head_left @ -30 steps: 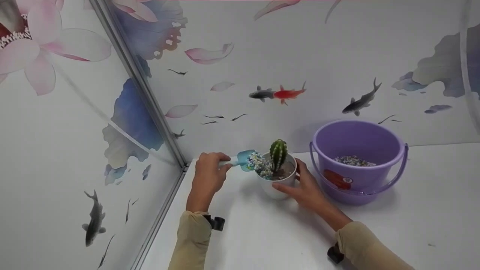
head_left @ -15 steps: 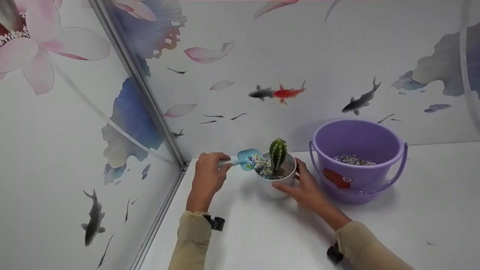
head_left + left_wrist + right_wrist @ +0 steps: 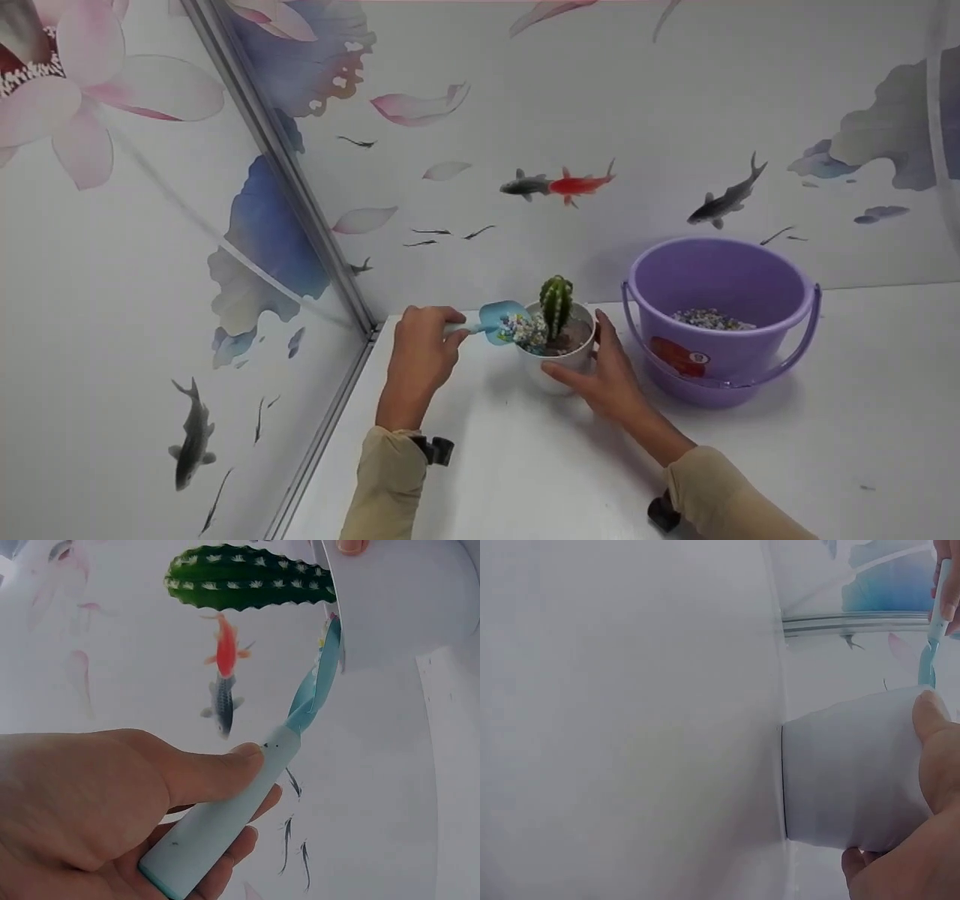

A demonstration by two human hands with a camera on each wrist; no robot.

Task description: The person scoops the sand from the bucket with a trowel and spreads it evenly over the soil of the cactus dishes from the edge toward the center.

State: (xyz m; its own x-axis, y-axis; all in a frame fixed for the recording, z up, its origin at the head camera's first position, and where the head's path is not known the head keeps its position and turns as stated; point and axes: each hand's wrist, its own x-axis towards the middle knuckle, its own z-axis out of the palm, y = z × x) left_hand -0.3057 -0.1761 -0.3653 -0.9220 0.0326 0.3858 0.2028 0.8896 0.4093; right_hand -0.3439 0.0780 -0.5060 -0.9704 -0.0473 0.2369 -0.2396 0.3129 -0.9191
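My left hand [image 3: 424,352] grips the pale handle of a small blue trowel [image 3: 225,817]. The trowel's blade [image 3: 501,321] leans at the left rim of a white flowerpot [image 3: 559,375], and small multicoloured pebbles [image 3: 530,331] lie from the blade into the pot. A green ribbed cactus [image 3: 556,304] stands upright in the pot, with brown soil showing on its right side. My right hand [image 3: 611,382] holds the pot from the right, thumb across its front near the rim. In the right wrist view the pot [image 3: 855,772] stands on the white table.
A purple bucket [image 3: 712,367] with its handle hanging down in front stands to the right of the pot, with more pebbles [image 3: 712,319] at its bottom. Behind the white table [image 3: 525,465] rises a wall [image 3: 637,112] printed with fish and petals. A metal corner strip [image 3: 277,165] runs at the left.
Pebbles have slid off the trowel's blade into the pot, so more of the blue blade shows. Both hands keep nearly the same place.
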